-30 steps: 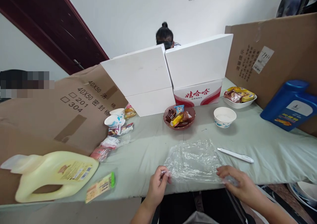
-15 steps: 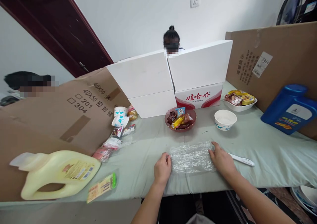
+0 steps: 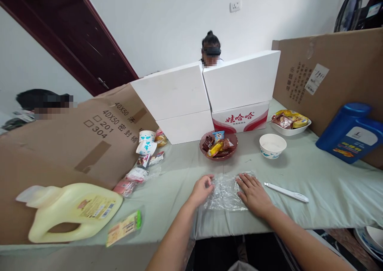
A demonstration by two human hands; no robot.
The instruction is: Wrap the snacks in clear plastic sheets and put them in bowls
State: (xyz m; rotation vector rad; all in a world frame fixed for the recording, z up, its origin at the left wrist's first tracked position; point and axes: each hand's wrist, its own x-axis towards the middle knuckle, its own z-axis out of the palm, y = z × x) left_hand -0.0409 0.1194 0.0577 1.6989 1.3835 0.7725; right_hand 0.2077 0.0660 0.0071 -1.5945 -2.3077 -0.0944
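Observation:
A crinkled sheet or bag of clear plastic (image 3: 225, 191) lies flat on the cloth in front of me. My right hand (image 3: 253, 193) rests palm down on its right part, fingers stretched out. At its left edge is my left hand (image 3: 202, 190), with fingers curved and a gap between thumb and forefinger; its lower fingers are partly hidden. Just right of my right hand lies a white utility knife or similar slim handled tool (image 3: 287, 192). Beyond the plastic stands a reddish glass bowl (image 3: 204, 153) of wrapped snacks.
A white paper bowl (image 3: 272, 147), a snack dish (image 3: 291, 131) and a blue jug (image 3: 348, 133) stand rightward. Leftward are a yellow jug (image 3: 77, 211), a small packet (image 3: 124, 228), paper cups (image 3: 146, 146) and snack packs (image 3: 128, 183). White boxes (image 3: 179, 99) and cardboard (image 3: 335, 71) wall the table; people sit behind.
My right hand has moved left from the plastic's right edge onto its surface and flattened. My left hand has shifted slightly right and forward, its fingers parting. More of the white tool shows.

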